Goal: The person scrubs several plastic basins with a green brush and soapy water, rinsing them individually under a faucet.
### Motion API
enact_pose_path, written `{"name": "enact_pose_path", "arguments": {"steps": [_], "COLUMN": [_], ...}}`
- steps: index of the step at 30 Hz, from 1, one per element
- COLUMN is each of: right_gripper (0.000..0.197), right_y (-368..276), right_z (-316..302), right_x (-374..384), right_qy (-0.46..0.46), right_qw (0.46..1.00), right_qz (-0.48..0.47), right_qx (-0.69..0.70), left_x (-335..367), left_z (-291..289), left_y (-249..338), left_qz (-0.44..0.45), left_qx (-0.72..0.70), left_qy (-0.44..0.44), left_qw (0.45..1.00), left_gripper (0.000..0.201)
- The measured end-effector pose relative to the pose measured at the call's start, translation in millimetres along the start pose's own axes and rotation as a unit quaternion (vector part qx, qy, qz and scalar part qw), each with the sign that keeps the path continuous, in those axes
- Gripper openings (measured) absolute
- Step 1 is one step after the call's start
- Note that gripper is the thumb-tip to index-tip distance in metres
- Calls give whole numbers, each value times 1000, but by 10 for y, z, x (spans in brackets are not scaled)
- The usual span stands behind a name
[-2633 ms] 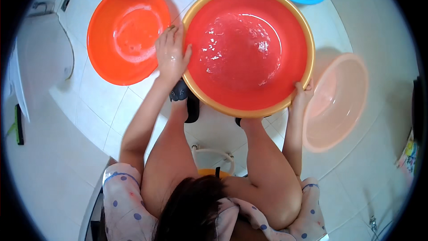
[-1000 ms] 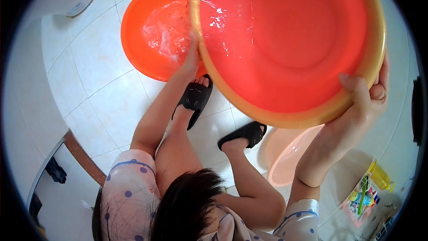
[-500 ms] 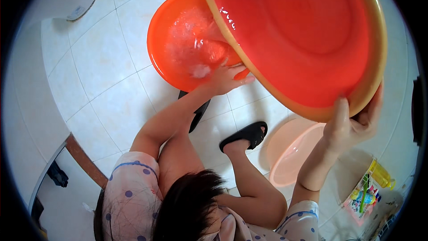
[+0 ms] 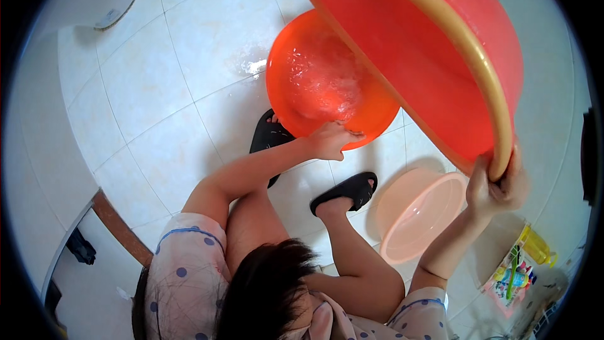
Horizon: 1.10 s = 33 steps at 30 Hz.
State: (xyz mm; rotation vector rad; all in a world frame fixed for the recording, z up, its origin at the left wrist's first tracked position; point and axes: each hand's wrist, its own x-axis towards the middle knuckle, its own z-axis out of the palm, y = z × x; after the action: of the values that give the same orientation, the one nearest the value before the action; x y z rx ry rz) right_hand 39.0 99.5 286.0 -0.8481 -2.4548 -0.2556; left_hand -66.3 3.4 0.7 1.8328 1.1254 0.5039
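Note:
I hold a large red basin with a yellow rim point(image 4: 434, 44) lifted and tipped steeply to the left. My right hand point(image 4: 497, 186) grips its lower rim at the right. My left hand point(image 4: 330, 140) holds its underside near the lower left edge. Water pours from it into a smaller orange basin point(image 4: 321, 82) that stands on the white tiled floor below, where the water foams.
A pale pink basin point(image 4: 418, 214) sits on the floor by my right foot. My feet wear black slippers point(image 4: 346, 192). A small wet patch point(image 4: 251, 66) lies on the tiles left of the orange basin. Bottles in a rack point(image 4: 519, 264) stand at lower right.
The red basin was lifted from the floor and tipped ever steeper to the left; its water now runs into the orange basin. My left hand moved from the rim to the underside.

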Motion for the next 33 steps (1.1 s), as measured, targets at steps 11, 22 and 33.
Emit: {"name": "enact_pose_path", "arguments": {"steps": [11,22,33], "right_gripper": [52,47,52], "right_y": [101,-984,-1029], "right_z": [187,2551,2775], "right_x": [44,94,-602], "right_qy": [60,57,-182], "right_qw": [871,481,611], "right_qz": [360,506,477], "right_qx": [328,714,605], "left_x": [-54,-142,-190], "left_z": [320,476,31], "left_y": [-28,-116,10], "left_qz": [105,130,118], "left_qx": [-41,-134,-79], "left_qy": [-173,-102,-121], "left_qw": [978,977,982], "left_gripper": [67,70,48]}}
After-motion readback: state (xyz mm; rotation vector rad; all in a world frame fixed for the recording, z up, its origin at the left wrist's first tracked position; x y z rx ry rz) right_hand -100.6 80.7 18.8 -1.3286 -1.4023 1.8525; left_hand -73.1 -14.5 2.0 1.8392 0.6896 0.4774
